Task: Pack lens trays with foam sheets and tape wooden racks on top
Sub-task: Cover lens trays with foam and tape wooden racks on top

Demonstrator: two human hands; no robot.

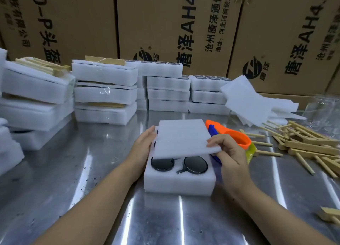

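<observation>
Lens tray (179, 182): white foam block, centre of the steel bench (88, 171), near edge toward the person. Two dark round lenses (196, 164) show in its near pockets.

Foam sheet (184, 138): white, lies over the far part of the tray, near edge lifted slightly.

Left hand (145, 145): fingers straight, released, laid against the left side of the tray and sheet.

Right hand (228, 152): pinches the near right corner of the foam sheet between thumb and fingers.

Tape dispenser (231, 134): orange and blue, just right of the tray, partly behind the right hand.

Wooden racks (309, 145): loose pile, right side of the bench.

Stacked trays (104, 90): far left and centre, some with wooden racks taped on top.

Spare foam sheets (253, 103): far right, fanned heap.

Cardboard boxes (174, 23): printed, along the far side.
</observation>
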